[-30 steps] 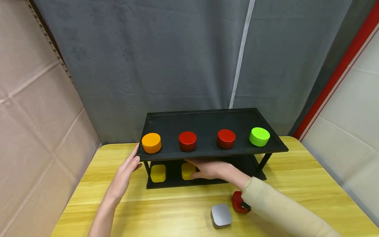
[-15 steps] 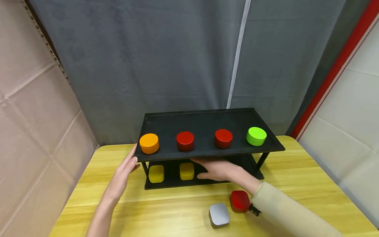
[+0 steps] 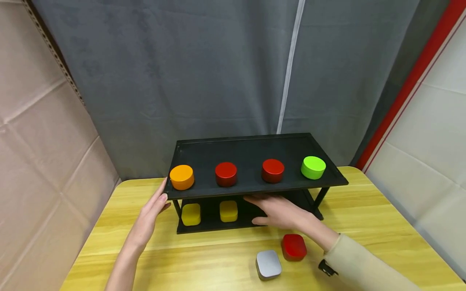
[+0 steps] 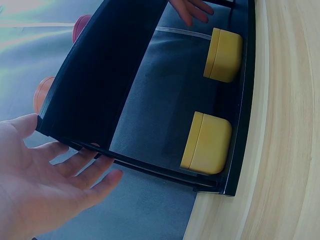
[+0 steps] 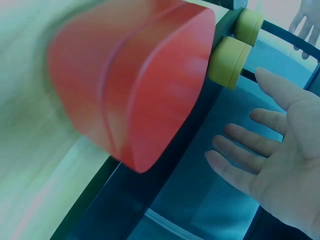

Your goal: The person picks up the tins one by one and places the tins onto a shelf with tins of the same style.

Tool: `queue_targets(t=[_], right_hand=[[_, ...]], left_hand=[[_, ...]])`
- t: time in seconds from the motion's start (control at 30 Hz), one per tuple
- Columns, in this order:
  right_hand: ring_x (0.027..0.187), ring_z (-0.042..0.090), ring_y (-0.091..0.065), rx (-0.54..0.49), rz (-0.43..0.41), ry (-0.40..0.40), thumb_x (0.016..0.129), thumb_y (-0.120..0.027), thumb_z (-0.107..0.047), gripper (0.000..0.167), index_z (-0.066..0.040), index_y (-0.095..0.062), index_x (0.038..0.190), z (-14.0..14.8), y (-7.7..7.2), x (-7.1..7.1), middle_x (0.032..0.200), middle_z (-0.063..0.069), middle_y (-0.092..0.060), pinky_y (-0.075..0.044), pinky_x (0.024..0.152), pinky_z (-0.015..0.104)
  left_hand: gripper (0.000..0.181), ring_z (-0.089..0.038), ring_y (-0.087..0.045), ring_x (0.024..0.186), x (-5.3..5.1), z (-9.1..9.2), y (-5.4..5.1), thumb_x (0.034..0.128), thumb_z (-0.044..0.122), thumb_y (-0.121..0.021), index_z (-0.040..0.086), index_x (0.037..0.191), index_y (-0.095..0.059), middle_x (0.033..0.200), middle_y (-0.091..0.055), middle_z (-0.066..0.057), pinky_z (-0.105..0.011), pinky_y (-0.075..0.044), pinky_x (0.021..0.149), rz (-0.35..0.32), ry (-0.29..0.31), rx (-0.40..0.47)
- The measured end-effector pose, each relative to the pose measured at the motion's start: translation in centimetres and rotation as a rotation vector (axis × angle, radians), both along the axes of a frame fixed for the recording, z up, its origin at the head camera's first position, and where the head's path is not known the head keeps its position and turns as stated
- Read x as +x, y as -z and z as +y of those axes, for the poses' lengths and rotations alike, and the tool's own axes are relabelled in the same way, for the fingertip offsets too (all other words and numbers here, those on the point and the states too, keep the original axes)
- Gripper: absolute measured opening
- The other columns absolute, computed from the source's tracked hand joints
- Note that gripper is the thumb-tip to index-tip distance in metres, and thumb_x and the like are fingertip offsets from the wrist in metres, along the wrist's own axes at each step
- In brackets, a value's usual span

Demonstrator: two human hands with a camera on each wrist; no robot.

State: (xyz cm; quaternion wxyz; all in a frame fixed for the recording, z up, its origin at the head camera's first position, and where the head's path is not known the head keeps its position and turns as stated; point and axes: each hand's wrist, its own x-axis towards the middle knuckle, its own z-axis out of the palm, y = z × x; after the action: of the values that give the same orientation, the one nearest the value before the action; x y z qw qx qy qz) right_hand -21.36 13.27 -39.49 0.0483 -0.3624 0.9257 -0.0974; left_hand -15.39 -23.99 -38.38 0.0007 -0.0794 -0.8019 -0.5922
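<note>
The left hand (image 3: 143, 226) holds the left end of a two-level black shelf (image 3: 247, 149); in the left wrist view its thumb lies at the upper tray's corner, fingers across the end. Two yellow tins (image 3: 191, 214) (image 3: 228, 211) sit on the lower level's left half. Right of them the right hand (image 3: 282, 212) reaches under the upper tray with spread fingers, its fingertips partly hidden. In the right wrist view this hand (image 5: 285, 145) holds nothing, and its thumb is near, apart from, the nearer yellow tin (image 5: 227, 65).
Orange (image 3: 182, 178), two red (image 3: 226, 174) (image 3: 272, 171) and green (image 3: 313, 167) round tins stand on the upper tray. In front of the shelf, a red square tin (image 3: 294, 247) and a silver one (image 3: 268, 264) rest on the wooden table (image 3: 189, 266). A grey curtain (image 3: 182, 81) hangs behind.
The right hand has let go of the right yellow tin and moved to the right. The left hand has kept its hold on the shelf. The head view has shifted slightly.
</note>
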Motion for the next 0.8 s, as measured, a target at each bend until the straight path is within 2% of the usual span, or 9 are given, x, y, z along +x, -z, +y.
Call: queue_targets(t=[0.17, 0.43, 0.8], right_hand=[[0.121, 0.018, -0.065, -0.009, 0.003, 0.016, 0.090, -0.079, -0.040, 0.068, -0.020, -0.055, 0.150, 0.4, 0.0, 0.6, 0.143, 0.002, -0.063, -0.057, 0.103, 0.041], [0.124, 0.022, -0.064, -0.027, -0.004, 0.036, 0.091, -0.079, -0.039, 0.066, -0.021, -0.055, 0.149, 1.1, 0.0, 1.7, 0.142, 0.003, -0.064, -0.059, 0.100, 0.045], [0.121, 0.021, -0.064, -0.060, 0.013, 0.034, 0.092, -0.077, -0.043, 0.064, -0.024, -0.055, 0.149, 2.3, 0.4, 3.4, 0.139, 0.003, -0.064, -0.061, 0.095, 0.043]], left_hand=[[0.059, -0.034, -0.012, 0.161, 0.1, -0.4, 0.1, 0.1125, 0.044, -0.032, 0.027, 0.167, -0.013, 0.176, -0.005, 0.000, 0.002, -0.035, 0.101, -0.010, -0.012, -0.013], [0.059, -0.033, -0.011, 0.161, 0.2, -0.8, 0.2, 0.1125, 0.044, -0.032, 0.029, 0.166, -0.014, 0.176, -0.006, 0.000, 0.001, -0.035, 0.102, -0.004, -0.022, -0.019], [0.058, -0.032, -0.010, 0.161, -0.1, -0.9, 0.1, 0.1132, 0.039, -0.033, 0.026, 0.166, -0.015, 0.176, -0.008, 0.002, -0.004, -0.040, 0.104, 0.047, 0.003, 0.017]])
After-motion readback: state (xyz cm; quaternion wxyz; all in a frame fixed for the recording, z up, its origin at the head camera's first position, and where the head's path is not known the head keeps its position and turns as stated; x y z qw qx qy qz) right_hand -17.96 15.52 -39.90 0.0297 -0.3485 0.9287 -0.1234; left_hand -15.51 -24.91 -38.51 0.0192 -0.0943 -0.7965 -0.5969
